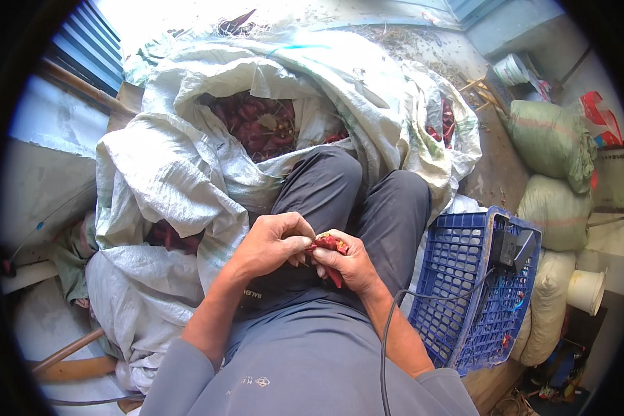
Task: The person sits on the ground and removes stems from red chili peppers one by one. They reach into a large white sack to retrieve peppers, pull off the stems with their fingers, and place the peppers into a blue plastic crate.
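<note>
Over my lap, my right hand (351, 262) grips a red chili pepper (335, 276) between thumb and fingers. Its torn upper part shows yellowish seeds, and its smooth tip points down below my thumb. My left hand (273, 244) meets it from the other side, with thumb and forefinger pinched at the pepper's end; my fingers hide what exactly is pinched. Beyond my knees, an open white woven sack (182, 99) contains many dark red chili peppers (257, 122). More red peppers (174, 237) show in a sack opening at the left.
A blue plastic crate (447, 291) stands on its side by my right leg, with a black device (505, 248) on it. A black cable (387, 348) crosses my right forearm. Stuffed sacks (548, 140) and a white bucket (586, 292) are at the right. Another pepper sack (416, 119) stands ahead.
</note>
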The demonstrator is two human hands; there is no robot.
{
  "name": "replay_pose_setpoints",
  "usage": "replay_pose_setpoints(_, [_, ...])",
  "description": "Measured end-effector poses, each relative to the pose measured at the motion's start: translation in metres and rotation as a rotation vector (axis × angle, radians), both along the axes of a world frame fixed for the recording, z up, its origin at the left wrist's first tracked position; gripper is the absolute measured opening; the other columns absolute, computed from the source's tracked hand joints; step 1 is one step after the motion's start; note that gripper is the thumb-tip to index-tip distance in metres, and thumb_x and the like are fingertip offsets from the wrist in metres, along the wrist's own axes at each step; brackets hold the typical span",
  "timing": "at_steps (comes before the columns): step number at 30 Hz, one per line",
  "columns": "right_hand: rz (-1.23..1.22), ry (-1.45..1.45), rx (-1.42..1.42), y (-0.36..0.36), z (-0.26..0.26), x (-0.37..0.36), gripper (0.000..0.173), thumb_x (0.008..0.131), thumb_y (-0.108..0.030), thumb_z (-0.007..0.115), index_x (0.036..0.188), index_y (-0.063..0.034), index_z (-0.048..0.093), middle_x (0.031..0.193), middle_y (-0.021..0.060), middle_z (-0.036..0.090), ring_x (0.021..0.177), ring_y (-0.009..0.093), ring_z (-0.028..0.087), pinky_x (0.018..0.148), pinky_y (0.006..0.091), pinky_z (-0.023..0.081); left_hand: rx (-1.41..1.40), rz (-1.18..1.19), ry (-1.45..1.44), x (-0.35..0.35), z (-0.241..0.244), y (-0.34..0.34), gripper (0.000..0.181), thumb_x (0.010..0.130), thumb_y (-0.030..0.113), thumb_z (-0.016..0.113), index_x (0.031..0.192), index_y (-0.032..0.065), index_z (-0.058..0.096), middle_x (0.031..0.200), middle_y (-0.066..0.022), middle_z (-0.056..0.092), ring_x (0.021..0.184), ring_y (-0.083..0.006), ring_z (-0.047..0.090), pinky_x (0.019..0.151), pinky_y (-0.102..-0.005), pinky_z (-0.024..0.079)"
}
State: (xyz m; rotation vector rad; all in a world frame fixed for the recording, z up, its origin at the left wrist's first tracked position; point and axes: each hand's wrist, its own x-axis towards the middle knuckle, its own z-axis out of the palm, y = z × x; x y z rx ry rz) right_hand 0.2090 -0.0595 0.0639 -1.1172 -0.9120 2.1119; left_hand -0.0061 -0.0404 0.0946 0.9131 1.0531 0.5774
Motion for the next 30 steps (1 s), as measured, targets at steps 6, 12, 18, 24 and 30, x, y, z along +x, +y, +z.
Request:
replay_pose_setpoints(6, [-0.002, -0.007, 0.024, 0.001, 0.002, 0.0, 0.016, 0.097, -0.018, 0.069, 0.103, -0.0027, 0.066, 0.083, 0.0027, 0.067, 0.066, 0.008, 0.062, 0.06, 0.0234, 0.052, -0.011, 0.016, -0.163, -0.005, -0.004, 0.001, 0.016, 0.091, 0.001, 0.06, 0.104, -0.0043, 0.067, 0.086, -0.0075, 0.07, 0.072, -0.011, 0.066, 0.066, -0.0256, 0.056])
replay_pose_setpoints(12, [0.02, -0.021, 0.038, 0.0, 0.001, 0.001, 0.017, 0.097, -0.017, 0.069, 0.105, -0.0024, 0.066, 0.084, 0.0034, 0.067, 0.067, 0.009, 0.063, 0.061, 0.0237, 0.052, -0.02, -0.052, -0.116, -0.006, -0.008, 0.007, 0.015, 0.092, 0.0, 0.06, 0.105, -0.0035, 0.066, 0.09, -0.0086, 0.07, 0.075, -0.0111, 0.067, 0.067, -0.0256, 0.056])
replay_pose_setpoints(18, [0.031, -0.099, 0.031, 0.0, 0.01, -0.005, 0.016, 0.095, -0.013, 0.067, 0.105, -0.0004, 0.064, 0.085, 0.0046, 0.067, 0.067, 0.01, 0.063, 0.061, 0.0248, 0.051, 0.007, 0.008, -0.291, -0.018, -0.019, -0.006, 0.017, 0.091, -0.003, 0.061, 0.107, -0.0047, 0.064, 0.095, -0.0116, 0.071, 0.079, -0.0154, 0.07, 0.072, -0.0278, 0.058])
replay_pose_setpoints(24, [0.019, -0.219, 0.087, 0.001, 0.01, -0.005, 0.016, 0.092, -0.011, 0.069, 0.102, -0.0002, 0.066, 0.082, 0.0047, 0.068, 0.064, 0.011, 0.065, 0.06, 0.0257, 0.053, 0.108, 0.01, -0.096, -0.008, -0.018, -0.011, 0.012, 0.098, 0.009, 0.065, 0.106, 0.0003, 0.067, 0.089, -0.0051, 0.068, 0.078, -0.0104, 0.065, 0.071, -0.027, 0.055])
replay_pose_setpoints(30, [0.058, -0.19, 0.084, 0.001, 0.016, -0.012, 0.019, 0.092, -0.014, 0.073, 0.105, -0.0017, 0.068, 0.079, 0.003, 0.068, 0.064, 0.01, 0.065, 0.056, 0.0225, 0.05, -0.02, 0.034, -0.343, -0.027, -0.024, -0.02, 0.015, 0.095, 0.004, 0.062, 0.109, -0.0008, 0.064, 0.096, -0.0069, 0.069, 0.08, -0.0111, 0.065, 0.075, -0.0263, 0.054])
